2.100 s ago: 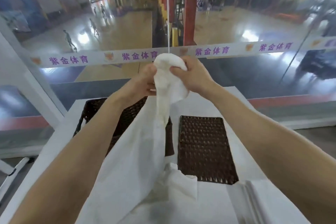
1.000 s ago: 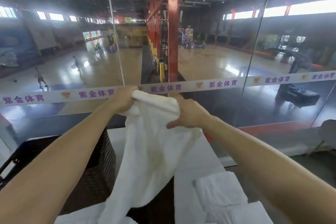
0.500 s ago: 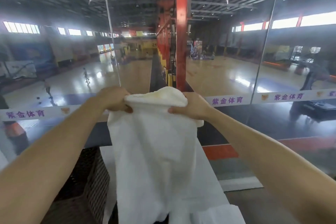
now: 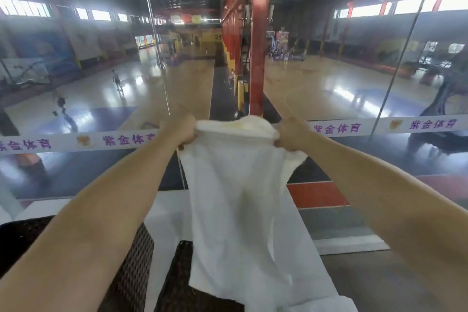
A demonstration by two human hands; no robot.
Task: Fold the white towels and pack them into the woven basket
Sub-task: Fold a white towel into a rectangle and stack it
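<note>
A white towel [image 4: 235,197] hangs above the counter [image 4: 164,213], just right of the woven basket [image 4: 131,273].
Its long axis runs straight down; at the top, the left hand [image 4: 178,125] and right hand [image 4: 293,134] each clamp a corner with curled fingers [image 4: 186,141], before a glass wall [image 4: 76,83].
</note>
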